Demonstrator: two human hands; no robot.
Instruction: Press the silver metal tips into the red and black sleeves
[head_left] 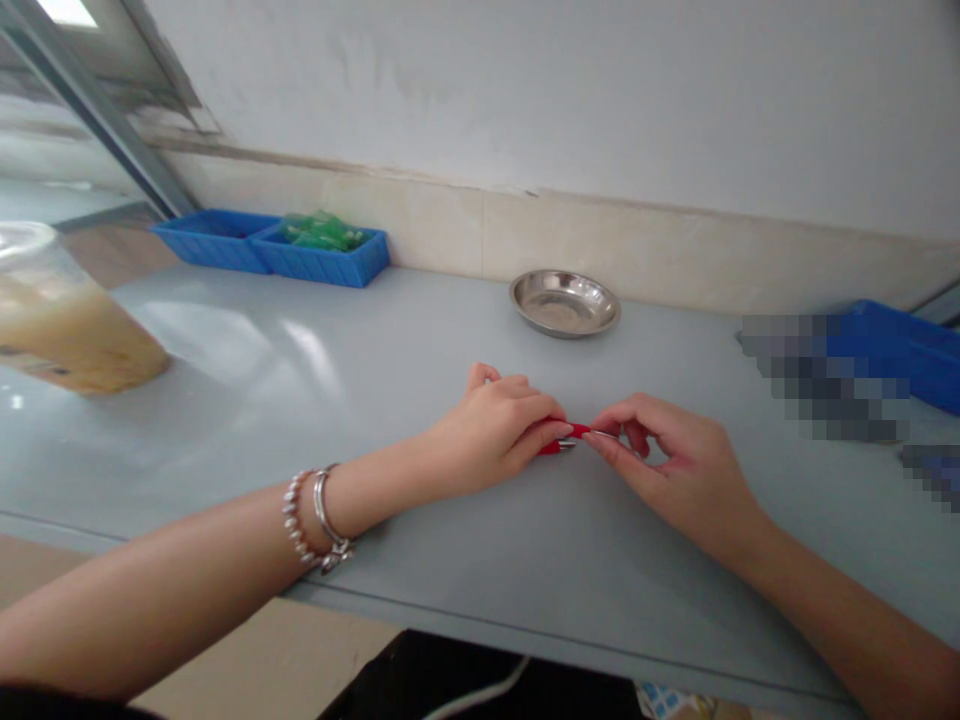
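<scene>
While both forearms rest on the pale grey desk (315, 340), the left hand (499, 425) is curled around a small red plastic piece with a silver metal tip (559, 445), pinching it between thumb and fingers just above the desk's middle. Meeting it from the other side, the right hand (675, 460) pinches the thin metal end at the piece's tip; what exactly that end is cannot be made out. Two silver bracelets (319, 520) circle the left wrist. Behind the hands sits a round shallow steel dish (564, 302). At the far left edge stand two blue plastic trays (262, 245), one holding green items (322, 230)
</scene>
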